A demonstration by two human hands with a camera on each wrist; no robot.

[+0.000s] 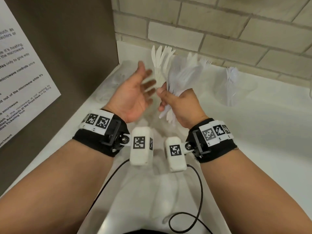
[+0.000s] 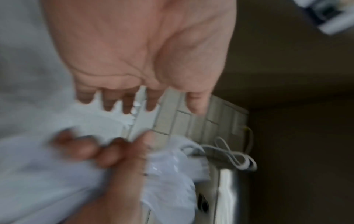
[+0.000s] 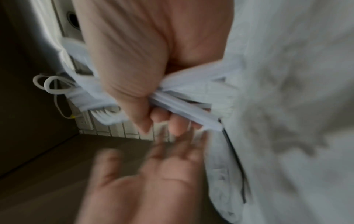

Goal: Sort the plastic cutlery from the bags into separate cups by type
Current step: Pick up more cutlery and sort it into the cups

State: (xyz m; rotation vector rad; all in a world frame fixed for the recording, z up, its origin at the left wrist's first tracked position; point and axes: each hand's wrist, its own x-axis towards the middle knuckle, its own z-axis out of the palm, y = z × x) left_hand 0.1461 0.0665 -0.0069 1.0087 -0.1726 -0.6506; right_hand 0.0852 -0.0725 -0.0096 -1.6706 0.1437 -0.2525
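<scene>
My right hand (image 1: 175,100) grips a thick bundle of white plastic cutlery (image 1: 182,76) around the handles; the working ends fan upward and the handle ends stick out below my fist. The right wrist view shows the same grip, fingers (image 3: 176,121) curled round the handles (image 3: 187,112). My left hand (image 1: 136,92) is spread, palm up, just left of the bundle, holding nothing; its fingers (image 2: 130,104) are blurred. White knives (image 1: 160,56) stand fanned behind the hands; I cannot tell what holds them. A clear cup (image 1: 234,86) with cutlery stands at the right by the wall.
A white counter (image 1: 253,132) runs to a tiled wall (image 1: 219,31). A brown panel with a printed microwave notice (image 1: 20,78) closes the left side. Crumpled clear bags (image 1: 116,81) lie at the back left. Black cables (image 1: 190,208) trail over my white shirt.
</scene>
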